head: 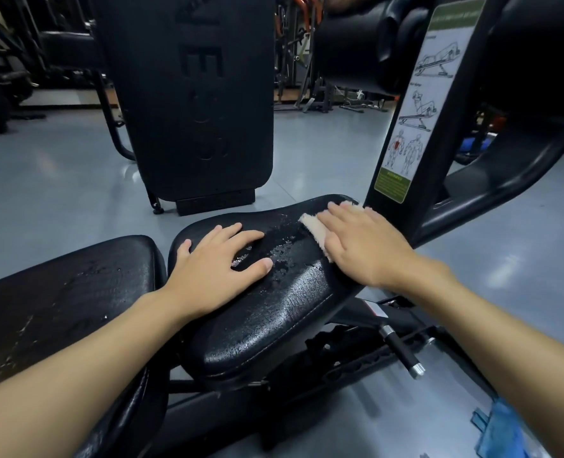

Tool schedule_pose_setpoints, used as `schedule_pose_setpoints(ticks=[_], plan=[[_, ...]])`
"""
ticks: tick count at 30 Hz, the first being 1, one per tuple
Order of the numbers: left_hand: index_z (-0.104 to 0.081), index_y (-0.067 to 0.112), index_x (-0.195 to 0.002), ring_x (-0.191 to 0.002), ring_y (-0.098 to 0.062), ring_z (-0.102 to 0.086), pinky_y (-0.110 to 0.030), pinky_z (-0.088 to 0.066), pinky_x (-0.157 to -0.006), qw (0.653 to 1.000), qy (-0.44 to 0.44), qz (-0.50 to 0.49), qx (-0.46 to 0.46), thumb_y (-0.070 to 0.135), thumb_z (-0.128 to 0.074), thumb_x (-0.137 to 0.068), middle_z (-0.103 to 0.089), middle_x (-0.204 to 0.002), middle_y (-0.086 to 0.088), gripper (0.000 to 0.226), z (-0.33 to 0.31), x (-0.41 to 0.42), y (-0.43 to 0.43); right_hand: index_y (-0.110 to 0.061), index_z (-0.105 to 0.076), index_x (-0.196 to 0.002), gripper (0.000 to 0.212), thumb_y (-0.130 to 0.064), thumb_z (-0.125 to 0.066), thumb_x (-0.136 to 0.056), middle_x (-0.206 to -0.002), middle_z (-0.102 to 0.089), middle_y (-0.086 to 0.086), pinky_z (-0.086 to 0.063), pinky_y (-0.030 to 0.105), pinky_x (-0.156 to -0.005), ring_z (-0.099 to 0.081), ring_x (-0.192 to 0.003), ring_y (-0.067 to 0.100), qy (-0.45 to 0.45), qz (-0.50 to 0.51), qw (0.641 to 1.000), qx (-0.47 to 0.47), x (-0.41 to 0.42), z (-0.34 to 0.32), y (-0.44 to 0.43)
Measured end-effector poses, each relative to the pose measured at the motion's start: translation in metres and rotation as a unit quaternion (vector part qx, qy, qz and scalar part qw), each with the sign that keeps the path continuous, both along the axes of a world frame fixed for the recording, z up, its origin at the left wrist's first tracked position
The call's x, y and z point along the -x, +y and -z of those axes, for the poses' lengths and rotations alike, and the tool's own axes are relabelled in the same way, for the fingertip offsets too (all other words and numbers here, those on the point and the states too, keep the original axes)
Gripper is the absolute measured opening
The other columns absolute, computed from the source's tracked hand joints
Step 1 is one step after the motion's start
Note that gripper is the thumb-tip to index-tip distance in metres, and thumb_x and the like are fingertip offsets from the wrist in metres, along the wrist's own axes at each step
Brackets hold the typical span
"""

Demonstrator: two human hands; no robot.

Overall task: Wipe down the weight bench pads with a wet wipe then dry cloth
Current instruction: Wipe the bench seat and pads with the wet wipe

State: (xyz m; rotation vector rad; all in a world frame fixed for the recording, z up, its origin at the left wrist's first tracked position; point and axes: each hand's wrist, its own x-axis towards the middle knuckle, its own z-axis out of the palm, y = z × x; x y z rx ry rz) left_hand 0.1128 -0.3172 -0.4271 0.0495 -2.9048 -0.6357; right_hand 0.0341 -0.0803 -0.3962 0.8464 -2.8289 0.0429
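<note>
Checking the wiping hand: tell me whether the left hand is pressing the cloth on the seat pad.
No. The left hand rests bare on the seat pad, while the right hand presses the beige cloth.

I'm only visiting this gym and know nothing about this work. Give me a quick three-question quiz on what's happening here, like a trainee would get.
1. True or false: the left hand lies flat on the seat pad.
2. What is under the right hand? A) a sponge B) a pale cloth C) a spray bottle
3. Fill in: the blue cloth lies on the ____.
Key: 1 true; 2 B; 3 floor.
</note>
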Motion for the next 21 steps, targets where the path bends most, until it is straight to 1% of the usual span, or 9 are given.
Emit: schedule_pose_setpoints(ticks=[2, 4, 5, 7, 10, 13, 14, 17, 21], plan=[[-0.037, 0.056, -0.132, -0.145, -0.011, -0.02, -0.058, -0.01, -0.116, 1.0, 0.015, -0.003, -0.004, 0.086, -0.027, -0.071, -0.03, -0.152, 0.019, 0.068, -0.001, -0.001, 0.001, -0.026, -0.014, -0.156, 0.056, -0.039, -0.01, -0.102, -0.166, -0.008, -0.001, -0.001, 0.039, -0.123, 0.0, -0.152, 0.016, 0.014, -0.002, 1.0, 0.004, -0.026, 0.01, 0.013], [-0.041, 0.053, -0.125, -0.136, -0.012, -0.032, -0.059, -0.019, -0.112, 0.999, 0.041, -0.005, 0.01, 0.084, -0.029, -0.073, -0.037, -0.139, 0.018, 0.062, -0.005, -0.006, 0.004, -0.027, -0.001, -0.157, 0.063, -0.045, 0.0, -0.097, -0.166, 0.004, -0.002, 0.007, 0.041, -0.122, 0.011, -0.151, 0.014, 0.024, 0.0, 1.0, -0.018, -0.043, 0.017, 0.024], [-0.041, 0.053, -0.126, -0.135, -0.013, -0.032, -0.059, -0.02, -0.111, 0.999, 0.041, -0.003, 0.024, 0.084, -0.028, -0.073, -0.037, -0.137, 0.017, 0.062, -0.006, -0.009, 0.005, -0.028, 0.004, -0.157, 0.065, -0.048, 0.004, -0.095, -0.166, 0.009, -0.003, 0.009, 0.043, -0.121, 0.016, -0.15, 0.014, 0.029, 0.001, 0.999, -0.024, -0.047, 0.019, 0.028], [-0.035, 0.056, -0.135, -0.142, -0.011, -0.023, -0.059, -0.015, -0.114, 0.999, 0.013, 0.008, 0.039, 0.086, -0.024, -0.072, -0.032, -0.148, 0.017, 0.071, -0.003, -0.015, 0.005, -0.029, 0.003, -0.158, 0.065, -0.051, 0.005, -0.096, -0.166, 0.009, -0.003, 0.01, 0.046, -0.121, 0.017, -0.15, 0.013, 0.035, 0.008, 0.999, -0.009, -0.048, 0.019, 0.027], [-0.027, 0.058, -0.141, -0.149, -0.009, -0.009, -0.057, -0.005, -0.118, 1.0, 0.001, 0.013, 0.025, 0.088, -0.021, -0.07, -0.021, -0.158, 0.017, 0.078, 0.003, -0.018, 0.003, -0.03, -0.013, -0.157, 0.065, -0.05, 0.003, -0.097, -0.166, -0.01, 0.001, 0.001, 0.043, -0.122, 0.001, -0.152, 0.017, 0.043, 0.011, 0.999, 0.001, -0.036, 0.02, 0.01], [-0.026, 0.058, -0.142, -0.149, -0.009, -0.007, -0.056, -0.003, -0.118, 1.0, 0.01, 0.014, 0.023, 0.088, -0.021, -0.069, -0.02, -0.159, 0.017, 0.079, 0.004, -0.017, 0.003, -0.03, -0.02, -0.155, 0.066, -0.05, 0.004, -0.097, -0.164, -0.017, 0.003, -0.006, 0.045, -0.122, -0.009, -0.152, 0.021, 0.005, 0.02, 1.0, -0.005, -0.004, 0.012, -0.011], [-0.027, 0.058, -0.142, -0.149, -0.009, -0.007, -0.056, -0.003, -0.119, 1.0, 0.011, 0.014, 0.024, 0.088, -0.02, -0.069, -0.02, -0.159, 0.017, 0.079, 0.004, -0.016, 0.003, -0.029, -0.023, -0.154, 0.062, -0.049, -0.001, -0.1, -0.163, -0.02, 0.004, -0.007, 0.046, -0.122, -0.011, -0.151, 0.022, -0.016, 0.023, 1.0, -0.008, 0.009, 0.007, -0.017], [-0.026, 0.059, -0.141, -0.149, -0.008, -0.005, -0.055, -0.002, -0.119, 1.0, 0.013, 0.013, 0.023, 0.087, -0.02, -0.069, -0.019, -0.158, 0.018, 0.078, 0.006, -0.017, 0.002, -0.026, -0.04, -0.141, 0.053, -0.049, -0.013, -0.103, -0.151, -0.038, 0.008, -0.015, 0.048, -0.119, -0.027, -0.145, 0.025, -0.051, 0.022, 0.998, -0.021, 0.054, -0.005, -0.039], [-0.026, 0.061, -0.14, -0.149, -0.006, -0.007, -0.054, -0.003, -0.119, 0.999, 0.02, 0.01, 0.024, 0.087, -0.02, -0.07, -0.02, -0.157, 0.021, 0.074, 0.008, -0.014, -0.001, -0.026, -0.047, -0.137, 0.058, -0.05, -0.013, -0.097, -0.15, -0.044, 0.009, -0.027, 0.048, -0.113, -0.039, -0.138, 0.029, -0.113, 0.05, 0.991, -0.057, 0.096, -0.014, -0.071]])
